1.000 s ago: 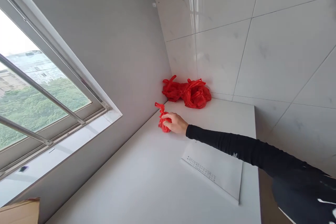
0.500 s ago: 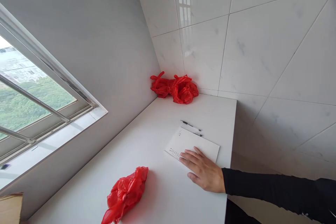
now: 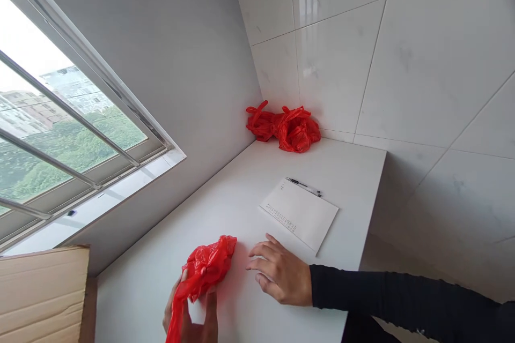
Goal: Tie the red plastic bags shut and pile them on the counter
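A crumpled red plastic bag (image 3: 209,262) lies at the near part of the white table. My left hand (image 3: 191,313) comes in from the bottom edge, its fingers and thumb gripping the bag from both sides; part of the hand is hidden by the bag's trailing end. My right hand (image 3: 281,270), in a black sleeve, hovers to the right of the bag, holding nothing, with bent fingers apart. Just beyond it rests a white paper pad (image 3: 301,217) with lines of small writing. A black-and-clear pen (image 3: 304,186) lies along the pad's far edge.
More knotted red plastic bags (image 3: 295,128) sit in the far corner against the tiled wall (image 3: 338,64). A piece of cardboard (image 3: 44,295) stands at the lower left, below a barred window (image 3: 72,118). The table (image 3: 217,206) ends at the right.
My right hand has left the pad and moved left toward the near bag. My left hand has come into view and taken hold of that bag. The pad now lies closer to the pen.
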`<state>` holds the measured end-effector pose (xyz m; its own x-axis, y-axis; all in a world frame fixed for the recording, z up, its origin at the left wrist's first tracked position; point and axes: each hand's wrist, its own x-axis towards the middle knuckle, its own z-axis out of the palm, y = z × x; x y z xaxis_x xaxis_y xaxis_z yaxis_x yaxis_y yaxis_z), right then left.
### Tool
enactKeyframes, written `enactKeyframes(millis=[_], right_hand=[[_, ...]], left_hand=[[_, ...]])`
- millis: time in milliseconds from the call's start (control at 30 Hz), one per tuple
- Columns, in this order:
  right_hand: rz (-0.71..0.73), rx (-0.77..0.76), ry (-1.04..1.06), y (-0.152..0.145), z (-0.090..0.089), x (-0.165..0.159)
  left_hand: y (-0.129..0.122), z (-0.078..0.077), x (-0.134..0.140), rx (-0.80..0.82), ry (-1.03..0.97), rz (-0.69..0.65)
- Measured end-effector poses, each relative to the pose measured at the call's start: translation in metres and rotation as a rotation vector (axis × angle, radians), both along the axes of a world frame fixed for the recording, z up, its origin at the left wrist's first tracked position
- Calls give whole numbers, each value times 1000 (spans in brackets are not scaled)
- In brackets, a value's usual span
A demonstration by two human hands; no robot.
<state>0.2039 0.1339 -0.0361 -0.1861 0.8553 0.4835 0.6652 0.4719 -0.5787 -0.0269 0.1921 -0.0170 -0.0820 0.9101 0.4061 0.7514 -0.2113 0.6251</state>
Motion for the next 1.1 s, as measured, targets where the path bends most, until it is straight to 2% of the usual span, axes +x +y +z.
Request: enactKeyframes(millis=[100,200,300,400,500,567,667,767,900,1100], right_hand=[[40,88,84,11,6,-31],[-7,154,136,34,18,-49],[-25,163,138,59,26,-58],[65,177,176,70,26,-63],[113,115,350,61,24,-66],[138,41,462,51,24,-64],[242,-71,514,39,25,-59],[338,-169,515,31,27,-58],[345,-227,523,26,28,-62],[361,-95,491,27,28,-60]], left_hand=[[13,6,5,60,0,-32],[18,10,2,53,24,0],[8,19,0,2,-59,-23],[-12,30,0,-149,-272,-18],[-32,34,-3,-264,-554,-69],[-42,31,-7,-277,-612,-81],[-55,27,-10,-276,-620,-77],[-67,30,-5,-284,-604,-121],[-76,40,6,-249,-546,-131],[-75,43,8,-205,-540,-64]])
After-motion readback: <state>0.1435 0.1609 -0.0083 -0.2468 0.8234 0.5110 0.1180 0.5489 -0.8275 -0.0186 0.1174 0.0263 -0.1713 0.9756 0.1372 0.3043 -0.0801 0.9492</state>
